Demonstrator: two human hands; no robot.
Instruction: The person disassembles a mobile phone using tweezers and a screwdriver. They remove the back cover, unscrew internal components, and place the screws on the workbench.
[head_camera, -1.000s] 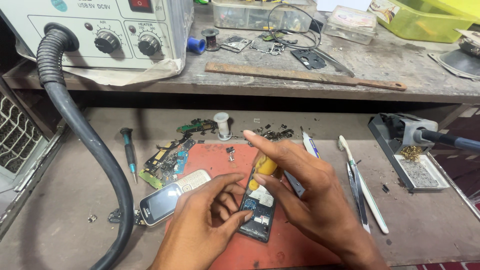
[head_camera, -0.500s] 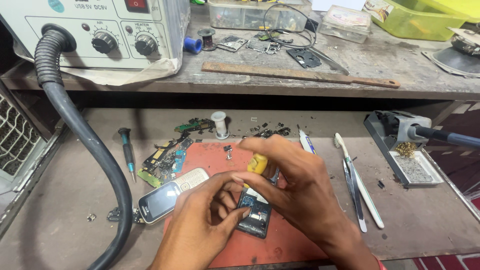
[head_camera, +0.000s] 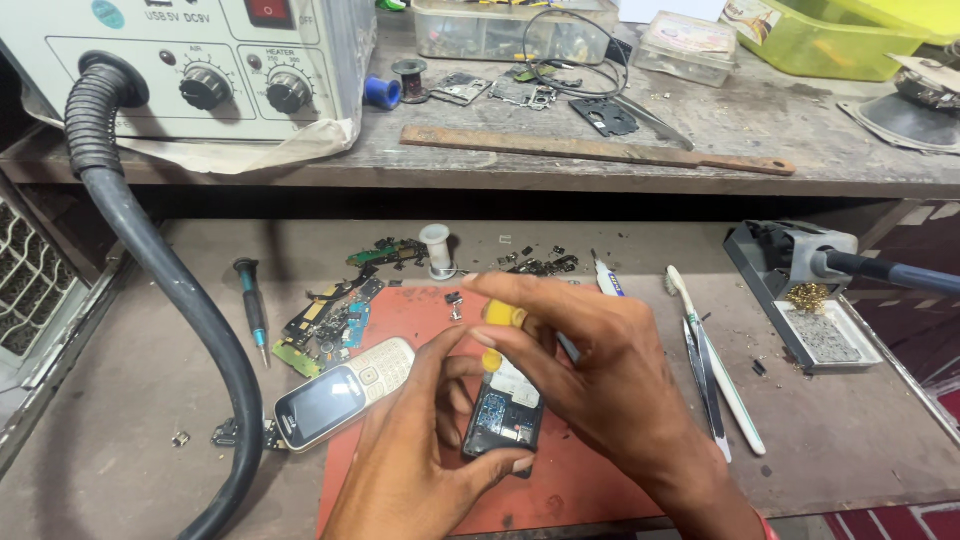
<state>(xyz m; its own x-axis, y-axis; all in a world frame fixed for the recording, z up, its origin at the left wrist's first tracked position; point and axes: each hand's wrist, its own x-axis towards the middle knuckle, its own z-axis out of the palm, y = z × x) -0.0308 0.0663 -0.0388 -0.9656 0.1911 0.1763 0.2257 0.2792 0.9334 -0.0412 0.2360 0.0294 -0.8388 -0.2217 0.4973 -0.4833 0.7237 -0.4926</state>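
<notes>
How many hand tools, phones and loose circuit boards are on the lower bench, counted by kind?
Phones: 2, the opened phone held in both hands and the keypad phone on the mat.
Screwdrivers: 1, the dark-handled screwdriver.
Tweezers: 1, the tweezers.
Toothbrushes: 1, the white toothbrush.
Circuit board clusters: 1, the circuit boards.
Total: 6

Colours on a repair worktop

A red mat (head_camera: 420, 320) lies on the grey-brown worktop (head_camera: 130, 380). A black opened phone (head_camera: 503, 420) shows a blue and white inside; above it is a yellow screwdriver handle (head_camera: 503, 315). Near the mat's left edge lies a white and silver phone (head_camera: 345, 390) with a black screen, beside green circuit boards (head_camera: 330, 320).
</notes>
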